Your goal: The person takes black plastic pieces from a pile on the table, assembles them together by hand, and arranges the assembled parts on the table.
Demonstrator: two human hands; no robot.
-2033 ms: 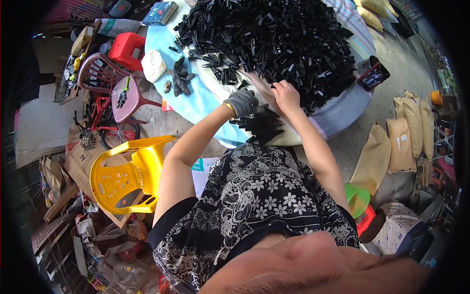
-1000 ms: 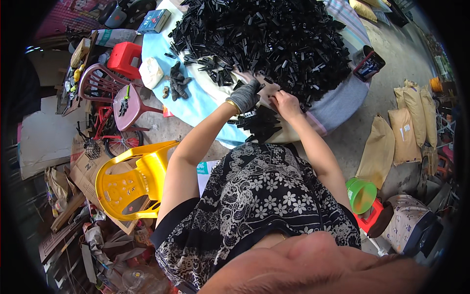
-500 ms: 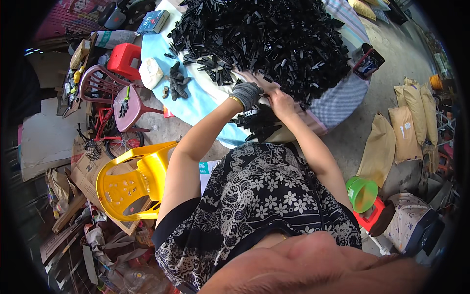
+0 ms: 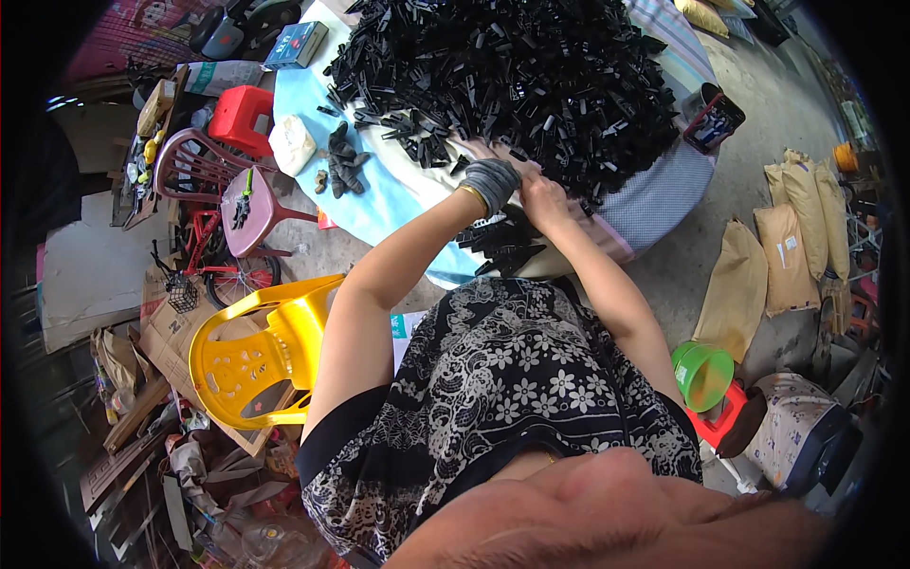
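Observation:
Over the near edge of a cloth-covered table [image 4: 384,209] my two hands meet. My left hand [image 4: 493,180], in a grey glove with a bracelet at the wrist, has its fingers closed against my right hand. My bare right hand [image 4: 543,201] is also closed, its fingertips pinched together. What lies between them is too small and too covered to make out. Just beyond them spreads a big heap of small, narrow black plastic pieces [image 4: 512,81]. Closer to my body, below my left hand, lies a smaller pile of longer black pieces [image 4: 502,248].
On the table's left lie a dark glove [image 4: 345,161], a white bag [image 4: 292,144] and a blue box [image 4: 296,45]. A phone [image 4: 713,123] stands at its right edge. A yellow chair [image 4: 256,365] and pink chair [image 4: 248,213] are at left; brown sacks [image 4: 785,256] and a green bucket [image 4: 700,375] at right.
My left hand has shifted right and turned, coming up against my right hand. The right hand has barely moved.

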